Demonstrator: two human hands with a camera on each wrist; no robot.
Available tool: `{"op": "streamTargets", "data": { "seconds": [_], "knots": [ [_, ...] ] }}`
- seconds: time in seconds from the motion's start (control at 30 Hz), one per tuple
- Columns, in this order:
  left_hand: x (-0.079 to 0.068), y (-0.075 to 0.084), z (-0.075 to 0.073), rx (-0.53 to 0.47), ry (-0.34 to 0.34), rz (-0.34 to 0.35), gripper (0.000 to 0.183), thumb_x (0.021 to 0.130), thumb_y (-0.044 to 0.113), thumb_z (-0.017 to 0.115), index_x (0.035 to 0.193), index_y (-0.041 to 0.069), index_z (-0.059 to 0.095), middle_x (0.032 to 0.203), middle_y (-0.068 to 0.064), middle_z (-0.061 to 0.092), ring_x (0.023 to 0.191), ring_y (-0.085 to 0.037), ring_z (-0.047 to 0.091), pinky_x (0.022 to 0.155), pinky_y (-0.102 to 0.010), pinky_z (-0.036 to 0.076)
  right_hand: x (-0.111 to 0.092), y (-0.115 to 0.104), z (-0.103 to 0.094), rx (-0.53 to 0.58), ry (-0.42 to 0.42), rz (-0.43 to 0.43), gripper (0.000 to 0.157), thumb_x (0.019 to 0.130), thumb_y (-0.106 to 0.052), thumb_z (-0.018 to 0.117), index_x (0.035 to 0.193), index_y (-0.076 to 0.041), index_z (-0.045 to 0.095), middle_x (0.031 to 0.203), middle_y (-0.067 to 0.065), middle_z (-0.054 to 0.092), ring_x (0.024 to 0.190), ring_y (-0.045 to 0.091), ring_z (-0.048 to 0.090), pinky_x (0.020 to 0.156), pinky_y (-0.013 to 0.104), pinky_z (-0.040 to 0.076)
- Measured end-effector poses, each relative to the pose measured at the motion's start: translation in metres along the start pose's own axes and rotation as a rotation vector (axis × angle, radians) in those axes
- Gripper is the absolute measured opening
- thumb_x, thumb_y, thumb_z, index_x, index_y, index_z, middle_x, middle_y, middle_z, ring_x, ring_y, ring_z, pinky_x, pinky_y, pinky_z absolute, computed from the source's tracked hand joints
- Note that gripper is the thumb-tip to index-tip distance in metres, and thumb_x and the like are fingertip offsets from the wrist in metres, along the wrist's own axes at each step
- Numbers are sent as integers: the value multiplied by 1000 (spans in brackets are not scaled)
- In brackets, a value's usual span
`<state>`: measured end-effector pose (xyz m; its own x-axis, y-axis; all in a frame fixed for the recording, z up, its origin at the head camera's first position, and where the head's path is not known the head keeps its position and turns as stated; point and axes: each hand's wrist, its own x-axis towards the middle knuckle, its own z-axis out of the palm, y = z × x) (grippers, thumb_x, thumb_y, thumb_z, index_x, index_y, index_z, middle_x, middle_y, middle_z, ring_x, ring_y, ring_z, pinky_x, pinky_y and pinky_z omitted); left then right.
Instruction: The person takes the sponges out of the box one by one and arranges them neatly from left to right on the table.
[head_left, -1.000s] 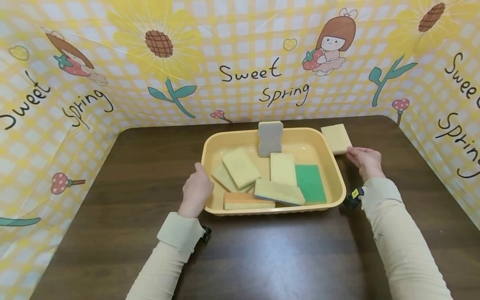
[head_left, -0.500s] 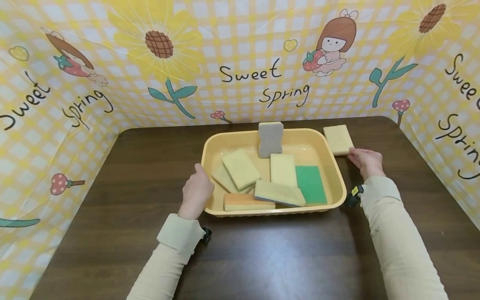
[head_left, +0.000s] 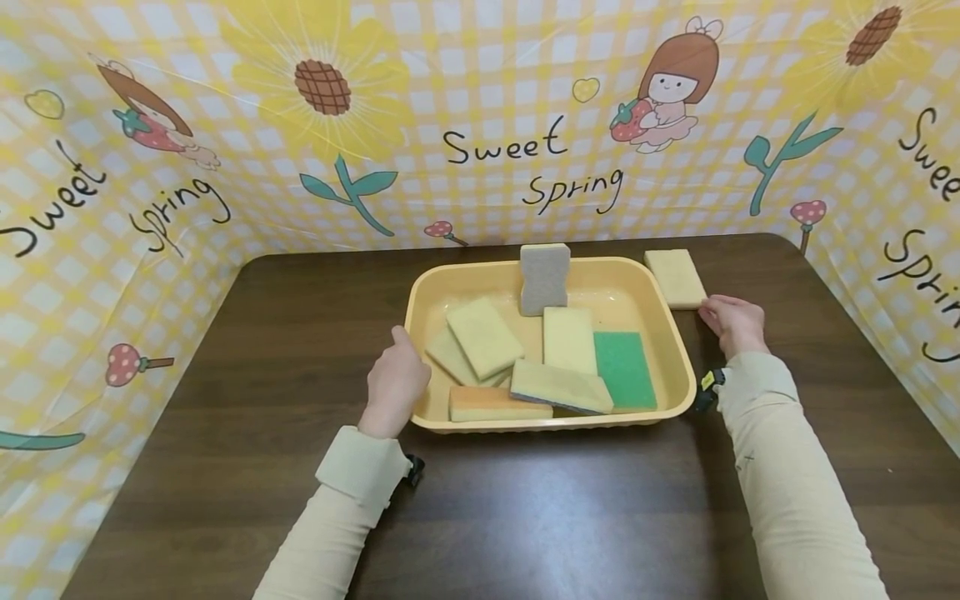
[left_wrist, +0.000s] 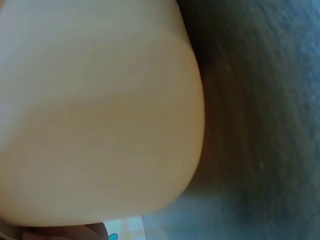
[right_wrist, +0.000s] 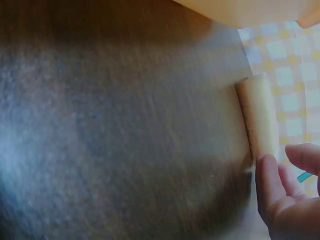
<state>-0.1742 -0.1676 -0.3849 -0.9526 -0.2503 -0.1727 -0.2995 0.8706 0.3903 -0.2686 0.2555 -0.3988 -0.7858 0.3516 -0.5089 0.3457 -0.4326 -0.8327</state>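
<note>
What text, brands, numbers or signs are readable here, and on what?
"Sweet Spring": yellow-and-white checked backdrop, middle.
"Sweet Spring": same backdrop, left side.
"Swee", "Spring": same backdrop, right side, cut off at picture edge.
Too small to read: yellow patch on black device at right wrist.
None visible: yellow rectangular plastic tray, multicoloured foam sponges.

The words "Sweet Spring" repeat on the checked cloth (head_left: 483, 71).
On its back part, black "Sweet" (head_left: 505, 147) stands, with "Spring" (head_left: 573, 190) lower and slightly to the right. The left part carries both words also, climbing in slant. On the right part, the picture edge cuts the upper word to "Swee"; below it "Spring" is also partly cut. The yellow label (head_left: 708, 380) near the right cuff (head_left: 757, 379) is too small for reading.
</note>
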Motion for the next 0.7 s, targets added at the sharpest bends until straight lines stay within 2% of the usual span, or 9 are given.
{"op": "streamTargets", "data": {
  "seconds": [0.1,0.23,0.3,0.4,0.53,0.6,0.7],
  "knots": [
    [0,0,1,-1,-3,1,45,85,9,51,123,-4,32,85,-24,62,68,-32,60,55,-41,44,0,-1,-2,-6,32,-8,21,84,11,53,73,-6,57,70,-3,51,55,5,57,57,15,52],
    [1,0,1,0,-8,-1,44,85,9,50,123,-4,31,84,-23,62,67,-31,59,54,-41,44,-3,-5,-5,-92,33,-49,16,86,5,56,77,-8,57,61,-6,54,51,3,57,54,14,50],
    [1,0,1,1,-5,-4,43,85,9,49,122,-4,32,84,-23,62,67,-31,59,54,-41,43,-5,-8,-5,-188,13,-83,11,87,-1,58,82,-10,57,62,-10,56,55,0,57,56,13,49],
    [0,0,1,-3,3,-2,42,86,9,49,122,-4,33,84,-23,61,66,-31,59,54,-41,44,-11,-14,-5,-385,-17,-149,7,90,-11,59,90,-18,56,73,-17,54,68,-3,55,69,12,46],
    [-1,0,1,-8,9,8,43,86,9,50,123,-5,33,83,-23,61,65,-30,58,54,-40,43,-21,-20,-4,-604,-78,-257,7,94,-22,56,98,-26,55,87,-19,49,79,-6,52,84,16,43],
    [-1,0,1,-9,7,8,43,86,8,49,123,-5,33,82,-22,61,64,-29,57,52,-39,42,-28,-23,-2,-684,-122,-315,16,95,-26,54,110,-22,56,91,-19,50,79,-9,52,86,17,43],
    [-2,0,0,-9,0,9,42,86,8,49,123,-5,33,79,-21,59,62,-29,56,50,-37,41,-42,-26,6,-818,-182,-396,41,96,-31,52,132,-11,50,102,-13,53,80,-9,50,88,22,42]
  ]
}}
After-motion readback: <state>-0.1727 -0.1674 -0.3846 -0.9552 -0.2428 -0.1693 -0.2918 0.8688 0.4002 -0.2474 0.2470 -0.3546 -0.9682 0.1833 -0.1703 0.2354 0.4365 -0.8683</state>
